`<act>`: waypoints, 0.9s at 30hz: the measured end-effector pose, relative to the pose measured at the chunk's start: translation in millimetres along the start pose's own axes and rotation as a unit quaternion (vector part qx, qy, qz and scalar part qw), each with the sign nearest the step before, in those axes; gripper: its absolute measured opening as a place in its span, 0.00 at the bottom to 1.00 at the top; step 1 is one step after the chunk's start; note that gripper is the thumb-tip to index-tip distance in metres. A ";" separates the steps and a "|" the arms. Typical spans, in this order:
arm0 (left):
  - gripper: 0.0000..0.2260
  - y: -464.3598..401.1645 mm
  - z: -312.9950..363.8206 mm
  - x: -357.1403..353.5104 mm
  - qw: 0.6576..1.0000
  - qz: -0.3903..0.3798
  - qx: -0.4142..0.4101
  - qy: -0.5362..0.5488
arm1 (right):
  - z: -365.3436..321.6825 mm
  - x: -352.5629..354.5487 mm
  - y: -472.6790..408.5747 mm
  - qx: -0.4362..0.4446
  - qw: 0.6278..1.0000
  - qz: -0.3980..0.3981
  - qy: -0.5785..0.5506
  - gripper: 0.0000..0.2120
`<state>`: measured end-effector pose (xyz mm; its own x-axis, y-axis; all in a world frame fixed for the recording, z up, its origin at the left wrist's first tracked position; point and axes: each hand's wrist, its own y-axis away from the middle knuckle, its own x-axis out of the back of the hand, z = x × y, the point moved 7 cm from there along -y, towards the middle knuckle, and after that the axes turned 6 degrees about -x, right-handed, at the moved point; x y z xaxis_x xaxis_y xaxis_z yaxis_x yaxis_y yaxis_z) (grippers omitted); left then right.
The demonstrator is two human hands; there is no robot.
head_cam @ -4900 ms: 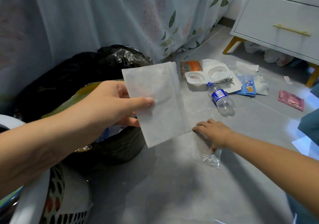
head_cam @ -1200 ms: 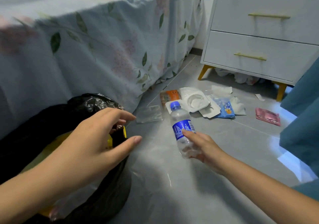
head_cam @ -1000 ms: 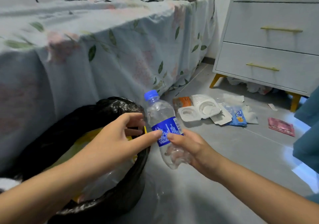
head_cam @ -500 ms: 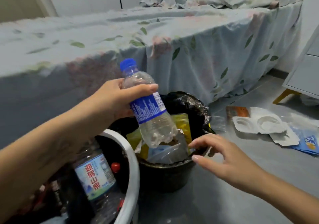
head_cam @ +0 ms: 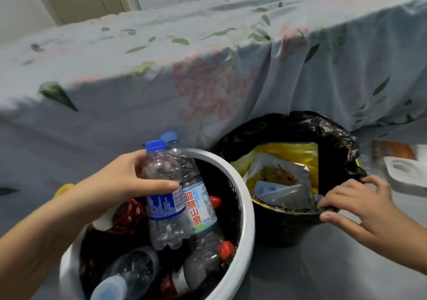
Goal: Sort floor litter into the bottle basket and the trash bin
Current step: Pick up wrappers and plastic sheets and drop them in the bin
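Our left hand (head_cam: 120, 184) wraps the upright water bottle (head_cam: 164, 209) over the bottle basket (head_cam: 247, 207); right hand (head_cam: 360, 205) grips the trash bin (head_cam: 284, 230) rim.

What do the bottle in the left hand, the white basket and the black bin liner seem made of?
The bottle gripped by the left hand: thin clear plastic, glossy, see-through, walls crumpled; blue cap, printed label. The basket: probably hard white plastic; smooth rounded rim with soft sheen. The bin liner: thin black plastic film, shiny, wrinkled, folded over the rim.
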<state>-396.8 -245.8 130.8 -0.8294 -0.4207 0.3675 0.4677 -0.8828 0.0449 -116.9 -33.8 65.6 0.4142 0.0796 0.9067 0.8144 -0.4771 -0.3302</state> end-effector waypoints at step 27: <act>0.24 6.1 22.7 -24.0 0.878 -0.019 -0.043 -0.476 | 1.1 -4.4 3.0 -0.001 1.000 -0.023 0.015 0.20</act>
<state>-367.2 -236.4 143.4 -0.1941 -0.0609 0.9791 0.3862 -0.9222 0.0192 -115.8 -34.7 60.4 0.3639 0.0760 0.9283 0.8320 -0.4746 -0.2873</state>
